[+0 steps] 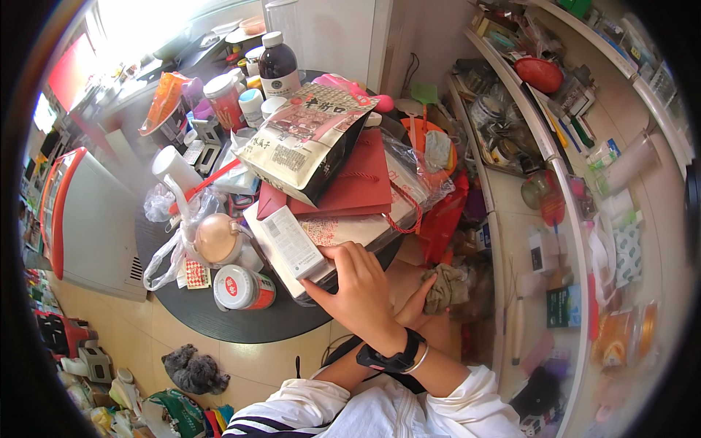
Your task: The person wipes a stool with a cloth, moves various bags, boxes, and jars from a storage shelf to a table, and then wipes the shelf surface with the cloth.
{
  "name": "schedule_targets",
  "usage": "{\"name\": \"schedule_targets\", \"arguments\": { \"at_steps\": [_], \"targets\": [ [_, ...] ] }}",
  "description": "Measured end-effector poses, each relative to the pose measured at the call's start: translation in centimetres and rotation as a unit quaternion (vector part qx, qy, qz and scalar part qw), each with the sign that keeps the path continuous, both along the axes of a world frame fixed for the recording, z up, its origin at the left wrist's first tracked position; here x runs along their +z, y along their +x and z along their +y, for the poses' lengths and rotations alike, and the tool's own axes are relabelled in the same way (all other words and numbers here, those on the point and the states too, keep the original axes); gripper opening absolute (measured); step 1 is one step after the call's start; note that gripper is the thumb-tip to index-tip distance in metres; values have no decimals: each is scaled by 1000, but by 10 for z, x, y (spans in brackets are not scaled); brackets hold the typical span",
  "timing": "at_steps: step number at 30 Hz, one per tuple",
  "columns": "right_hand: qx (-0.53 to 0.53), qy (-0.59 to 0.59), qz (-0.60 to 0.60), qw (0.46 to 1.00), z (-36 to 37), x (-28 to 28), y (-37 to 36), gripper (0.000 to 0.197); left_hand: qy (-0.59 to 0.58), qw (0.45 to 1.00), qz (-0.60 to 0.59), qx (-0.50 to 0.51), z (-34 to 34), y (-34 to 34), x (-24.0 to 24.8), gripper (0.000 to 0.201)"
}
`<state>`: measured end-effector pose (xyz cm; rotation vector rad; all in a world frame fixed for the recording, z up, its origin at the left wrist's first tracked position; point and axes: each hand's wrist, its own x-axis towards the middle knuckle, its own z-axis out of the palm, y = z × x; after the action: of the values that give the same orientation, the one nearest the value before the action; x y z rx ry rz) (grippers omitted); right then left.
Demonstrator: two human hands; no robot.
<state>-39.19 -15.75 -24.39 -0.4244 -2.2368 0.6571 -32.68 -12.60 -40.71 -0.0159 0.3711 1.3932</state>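
My forearms cross. My right hand [354, 288], with a black watch [394, 354] and a bangle at the wrist, grips the near end of a small white box [288, 241] between thumb and fingers. The box lies on a larger pale box [274, 259] at the table's edge. Beneath the right arm my left hand [418, 303] reaches over to the right, closed on a crumpled grey-brown cloth [447, 290]. Behind the white box lie a red paper bag [358, 179] with cord handles and a black-and-cream snack bag [303, 139].
The round black table [219, 325] also carries a red-and-white jar [244, 287], a dark bottle [279, 64] and a white plastic bag [171, 252]. Crowded shelves [504, 241] line the right side. A grey furry animal [196, 369] is on the tiled floor.
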Motion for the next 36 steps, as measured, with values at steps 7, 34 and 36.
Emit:
{"name": "schedule_targets", "arguments": {
  "at_steps": [7, 34, 36],
  "targets": [
    [-4, 0, 15, 1000, 1, -1, -10, 40, -4, 1000, -13, -1, 1, -1, 2, 37],
    [-14, 18, 9, 1000, 7, -10, -51, 43, -7, 1000, -16, -6, 7, 8, -8, 39],
    [-15, 16, 5, 1000, 6, -9, -53, 43, 15, 999, 47, 19, 5, 11, -8, 38]
  ]
}}
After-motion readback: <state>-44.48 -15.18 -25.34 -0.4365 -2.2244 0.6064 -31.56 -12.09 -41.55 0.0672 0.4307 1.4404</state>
